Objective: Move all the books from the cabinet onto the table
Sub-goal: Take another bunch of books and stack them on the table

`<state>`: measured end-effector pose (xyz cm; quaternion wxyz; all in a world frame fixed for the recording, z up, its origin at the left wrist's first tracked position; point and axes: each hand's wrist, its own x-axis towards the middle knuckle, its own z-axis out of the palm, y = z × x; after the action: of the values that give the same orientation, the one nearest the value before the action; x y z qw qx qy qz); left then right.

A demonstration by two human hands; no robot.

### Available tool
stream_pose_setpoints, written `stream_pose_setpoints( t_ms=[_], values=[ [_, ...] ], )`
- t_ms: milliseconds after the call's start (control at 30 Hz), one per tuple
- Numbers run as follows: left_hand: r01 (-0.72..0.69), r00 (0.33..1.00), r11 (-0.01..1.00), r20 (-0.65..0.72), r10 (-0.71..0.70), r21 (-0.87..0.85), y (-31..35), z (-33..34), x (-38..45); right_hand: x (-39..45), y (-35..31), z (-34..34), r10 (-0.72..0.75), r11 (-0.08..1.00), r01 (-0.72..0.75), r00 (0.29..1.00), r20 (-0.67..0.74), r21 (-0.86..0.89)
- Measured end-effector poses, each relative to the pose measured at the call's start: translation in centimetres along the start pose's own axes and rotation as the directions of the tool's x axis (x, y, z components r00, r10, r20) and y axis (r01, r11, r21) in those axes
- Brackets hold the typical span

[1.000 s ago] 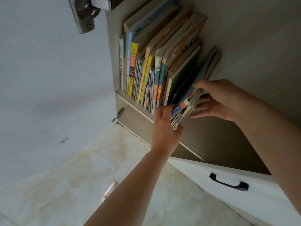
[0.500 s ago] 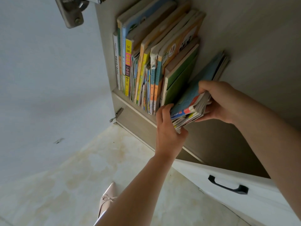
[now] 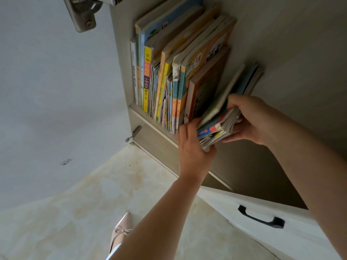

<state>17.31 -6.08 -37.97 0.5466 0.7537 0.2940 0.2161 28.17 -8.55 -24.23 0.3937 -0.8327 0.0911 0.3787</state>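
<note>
A row of several colourful books (image 3: 169,76) stands upright on the cabinet shelf (image 3: 150,126). At its right end a bundle of thin books (image 3: 217,128) leans out to the right, away from an orange-edged book (image 3: 204,87). My right hand (image 3: 247,119) grips the bundle from the right side. My left hand (image 3: 191,147) holds its lower front corner from the left and below, its fingers between the bundle and the standing row. The bundle's far end is blurred.
The cabinet's side wall (image 3: 281,44) is close on the right. A white drawer front with a black handle (image 3: 261,218) juts out below. A metal hinge (image 3: 82,12) hangs at the top left. Below are a pale stained floor (image 3: 90,203) and a pink shoe (image 3: 122,229).
The bundle has tipped further out to the right from the row, and a green-covered book now lies blurred against it. An orange-edged book is exposed. Both hands keep their grip.
</note>
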Motion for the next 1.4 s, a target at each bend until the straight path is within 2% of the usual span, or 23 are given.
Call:
stream_pose_setpoints(
  t_ms=[133, 233, 433, 533, 600, 667, 767, 800, 867, 967, 1067, 1167, 1300, 1400],
  values=[
    [-0.004, 0.998, 1.000, 0.067, 0.003, 0.018, 0.0, 0.6, 0.7, -0.6, -0.1, 0.0, -0.009, 1.000, 0.009, 1.000, 0.020, 0.005],
    [-0.083, 0.995, 0.994, 0.062, 0.078, 0.069, -0.3, 0.3, 1.3, -1.3, -0.1, 0.1, -0.031, 0.999, 0.030, 0.999, 0.016, 0.013],
    [-0.221, 0.972, 0.967, 0.114, 0.207, 0.128, -1.4, -5.4, -1.1, -4.4, 1.6, 1.7, -0.053, 0.998, 0.055, 0.990, 0.130, -0.012],
    [-0.188, 0.975, 0.978, 0.136, 0.174, 0.094, -2.9, -9.1, -2.7, -5.9, 3.6, 2.9, -0.055, 0.998, 0.056, 0.976, 0.210, 0.000],
    [-0.126, 0.988, 0.989, 0.101, 0.118, 0.074, -4.4, -11.0, -3.2, -6.3, 4.8, 2.9, -0.061, 0.998, 0.052, 0.974, 0.220, 0.047],
    [-0.076, 0.994, 0.996, 0.082, 0.073, 0.041, -5.7, -12.1, -3.3, -5.8, 6.0, 2.5, -0.108, 0.993, 0.098, 0.983, 0.150, 0.072],
    [-0.117, 0.990, 0.993, 0.079, 0.117, -0.008, -6.6, -12.9, -3.6, -4.0, 7.3, 2.2, -0.223, 0.973, 0.222, 0.975, -0.006, -0.064],
    [-0.124, 0.989, 0.992, 0.081, 0.126, -0.024, -6.8, -13.0, -3.8, -3.4, 7.5, 2.3, -0.246, 0.966, 0.245, 0.969, 0.007, -0.084],
    [-0.155, 0.983, 0.987, 0.089, 0.158, -0.041, -7.2, -13.3, -4.1, -2.4, 7.6, 2.6, -0.300, 0.953, 0.303, 0.945, 0.134, -0.005],
    [-0.141, 0.978, 0.981, 0.136, 0.159, -0.133, -7.9, -13.6, -4.2, -1.6, 7.0, 2.5, -0.353, 0.930, 0.368, 0.899, 0.258, -0.013],
    [-0.125, 0.974, 0.982, 0.172, 0.149, -0.140, -7.7, -13.8, -4.0, -0.8, 6.9, 1.8, -0.397, 0.855, 0.488, 0.836, 0.379, -0.179],
    [-0.103, 0.976, 0.989, 0.179, 0.122, -0.110, -7.6, -14.2, -3.5, -0.2, 7.1, 1.9, -0.425, 0.817, 0.527, 0.825, 0.374, -0.234],
    [-0.084, 0.964, 0.990, 0.243, 0.109, -0.111, -7.8, -14.7, -2.7, 0.3, 7.6, 1.8, -0.430, 0.821, 0.536, 0.807, 0.404, -0.195],
    [-0.042, 0.971, 0.997, 0.231, 0.055, -0.058, -8.1, -14.9, -2.1, 0.7, 7.3, 1.6, -0.421, 0.821, 0.518, 0.833, 0.358, -0.241]
  ],
)
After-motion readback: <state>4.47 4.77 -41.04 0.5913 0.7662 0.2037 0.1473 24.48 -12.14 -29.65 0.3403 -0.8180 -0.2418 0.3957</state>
